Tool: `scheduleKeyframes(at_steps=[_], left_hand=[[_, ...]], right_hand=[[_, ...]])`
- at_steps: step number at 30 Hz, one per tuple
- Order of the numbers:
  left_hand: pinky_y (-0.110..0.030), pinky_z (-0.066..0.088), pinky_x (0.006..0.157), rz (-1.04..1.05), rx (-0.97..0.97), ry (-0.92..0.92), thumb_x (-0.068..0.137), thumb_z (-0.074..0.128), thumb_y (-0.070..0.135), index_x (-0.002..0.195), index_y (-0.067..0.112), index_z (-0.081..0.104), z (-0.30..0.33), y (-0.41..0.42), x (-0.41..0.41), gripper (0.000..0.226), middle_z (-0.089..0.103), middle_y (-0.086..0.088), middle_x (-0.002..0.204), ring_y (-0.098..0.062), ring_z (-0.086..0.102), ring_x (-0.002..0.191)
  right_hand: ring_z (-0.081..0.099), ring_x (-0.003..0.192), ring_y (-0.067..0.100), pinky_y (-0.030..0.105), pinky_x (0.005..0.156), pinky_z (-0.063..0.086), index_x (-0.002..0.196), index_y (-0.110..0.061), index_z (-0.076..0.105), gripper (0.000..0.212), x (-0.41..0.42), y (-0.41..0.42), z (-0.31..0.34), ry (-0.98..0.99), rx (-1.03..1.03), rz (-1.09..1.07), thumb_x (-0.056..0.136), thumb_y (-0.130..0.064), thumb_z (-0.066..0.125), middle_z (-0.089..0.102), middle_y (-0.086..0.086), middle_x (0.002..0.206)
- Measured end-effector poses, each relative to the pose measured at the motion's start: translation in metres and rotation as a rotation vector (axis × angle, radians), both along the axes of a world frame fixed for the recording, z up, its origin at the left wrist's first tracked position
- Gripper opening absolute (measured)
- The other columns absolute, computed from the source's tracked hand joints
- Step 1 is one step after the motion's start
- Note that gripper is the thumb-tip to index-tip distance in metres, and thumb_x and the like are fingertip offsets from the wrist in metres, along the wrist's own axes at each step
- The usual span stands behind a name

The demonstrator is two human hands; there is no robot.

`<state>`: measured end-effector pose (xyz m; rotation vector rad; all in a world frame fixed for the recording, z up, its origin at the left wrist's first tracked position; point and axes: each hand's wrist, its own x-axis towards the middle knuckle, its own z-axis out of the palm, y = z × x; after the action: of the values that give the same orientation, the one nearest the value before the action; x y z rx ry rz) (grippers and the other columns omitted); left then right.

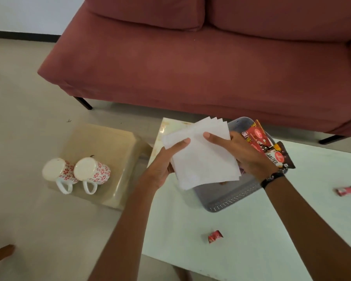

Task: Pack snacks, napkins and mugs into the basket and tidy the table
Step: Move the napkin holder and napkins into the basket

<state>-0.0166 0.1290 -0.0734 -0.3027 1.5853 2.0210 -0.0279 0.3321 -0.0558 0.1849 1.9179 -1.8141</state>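
Napkins [201,157], a fanned white stack, sit mid-frame above the grey basket [231,197], grasped by the left hand [162,163] and right hand [243,151]. Napkin-packing step; next, square them and lower them beside the snack packets [272,147]. Mugs [77,173] wait at left.

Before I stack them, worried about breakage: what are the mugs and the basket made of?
Mugs: likely glazed ceramic, glossy white with red flower print and thick looped handles. Basket: likely moulded plastic, matte grey with rows of small slots in its wall.
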Motion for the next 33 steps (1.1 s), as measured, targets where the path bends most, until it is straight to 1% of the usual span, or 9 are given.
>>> scheduleKeyframes(at_steps=[7, 11, 15, 18, 20, 22, 25, 28, 33], left_hand=[[-0.043, 0.055, 0.09, -0.047, -0.018, -0.052, 0.069, 0.073, 0.032, 0.132, 0.027, 0.041, 0.014, 0.053, 0.02, 0.071, 0.059, -0.009, 0.126, -0.026, 0.056, 0.116], [-0.037, 0.056, 0.082, 0.007, 0.036, -0.097, 0.08, 0.067, 0.026, 0.133, 0.021, 0.045, 0.016, 0.063, 0.023, 0.058, 0.062, -0.009, 0.121, -0.026, 0.057, 0.113], [-0.041, 0.055, 0.086, 0.087, 0.136, -0.139, 0.089, 0.054, 0.029, 0.132, 0.017, 0.049, 0.014, 0.066, 0.022, 0.045, 0.063, -0.011, 0.116, -0.028, 0.059, 0.109], [-0.046, 0.055, 0.088, 0.054, 0.126, -0.143, 0.084, 0.06, 0.041, 0.127, 0.025, 0.052, 0.013, 0.074, 0.024, 0.046, 0.065, -0.009, 0.115, -0.028, 0.06, 0.108], [-0.045, 0.056, 0.087, 0.022, 0.098, -0.139, 0.077, 0.067, 0.038, 0.129, 0.027, 0.049, 0.012, 0.081, 0.026, 0.056, 0.064, -0.01, 0.118, -0.028, 0.06, 0.11], [-0.041, 0.057, 0.086, 0.011, 0.062, -0.12, 0.072, 0.071, 0.028, 0.131, 0.024, 0.046, 0.01, 0.084, 0.027, 0.064, 0.063, -0.01, 0.119, -0.027, 0.059, 0.111], [-0.035, 0.059, 0.08, 0.002, 0.06, -0.094, 0.075, 0.071, 0.019, 0.129, 0.022, 0.046, 0.009, 0.086, 0.029, 0.06, 0.064, -0.005, 0.111, -0.024, 0.059, 0.107], [-0.034, 0.06, 0.077, -0.026, 0.093, -0.079, 0.073, 0.071, 0.017, 0.12, 0.027, 0.049, 0.01, 0.088, 0.029, 0.053, 0.064, -0.003, 0.106, -0.022, 0.06, 0.103], [-0.038, 0.058, 0.082, -0.079, 0.091, -0.055, 0.068, 0.068, 0.023, 0.11, 0.032, 0.051, 0.015, 0.095, 0.027, 0.046, 0.063, -0.002, 0.102, -0.021, 0.058, 0.103]], right_hand=[[0.072, 0.068, 0.005, 0.012, 0.05, 0.05, 0.086, -0.031, 0.07, 0.051, 0.007, 0.023, 0.024, 0.059, 0.209, 0.031, 0.069, -0.077, 0.055, 0.074, -0.013, 0.078], [0.062, 0.055, -0.005, 0.012, 0.047, 0.046, 0.077, -0.029, 0.064, 0.055, 0.008, 0.041, 0.027, 0.085, 0.253, -0.095, 0.063, -0.082, 0.054, 0.061, -0.024, 0.059], [0.068, 0.065, -0.003, 0.019, 0.054, 0.058, 0.078, -0.042, 0.067, 0.019, 0.013, 0.064, 0.02, 0.128, 0.185, -0.031, 0.066, -0.052, 0.078, 0.066, -0.033, 0.071], [0.07, 0.066, 0.004, 0.02, 0.05, 0.056, 0.092, -0.028, 0.065, 0.035, 0.015, 0.072, 0.014, 0.127, 0.174, -0.101, 0.065, -0.04, 0.083, 0.072, -0.013, 0.082], [0.068, 0.064, -0.002, 0.012, 0.046, 0.05, 0.09, -0.032, 0.062, 0.028, 0.018, 0.073, 0.015, 0.154, 0.159, -0.112, 0.07, -0.043, 0.078, 0.07, -0.018, 0.08], [0.067, 0.076, -0.005, 0.009, 0.053, 0.05, 0.095, -0.039, 0.06, 0.021, 0.021, 0.073, 0.019, 0.208, 0.18, -0.126, 0.079, -0.05, 0.067, 0.067, -0.023, 0.09], [0.056, 0.115, 0.011, 0.029, 0.091, 0.051, 0.124, -0.039, 0.052, 0.039, 0.022, 0.076, 0.024, 0.257, 0.2, -0.141, 0.091, -0.057, 0.043, 0.054, -0.009, 0.13], [0.064, 0.096, 0.009, 0.022, 0.073, 0.053, 0.114, -0.033, 0.064, 0.042, 0.021, 0.077, 0.03, 0.265, 0.135, -0.167, 0.097, -0.054, 0.032, 0.066, -0.003, 0.11], [0.067, 0.098, 0.009, 0.03, 0.085, 0.054, 0.101, -0.03, 0.07, 0.052, 0.007, 0.076, 0.035, 0.354, 0.195, -0.2, 0.096, -0.057, 0.025, 0.072, -0.007, 0.106]])
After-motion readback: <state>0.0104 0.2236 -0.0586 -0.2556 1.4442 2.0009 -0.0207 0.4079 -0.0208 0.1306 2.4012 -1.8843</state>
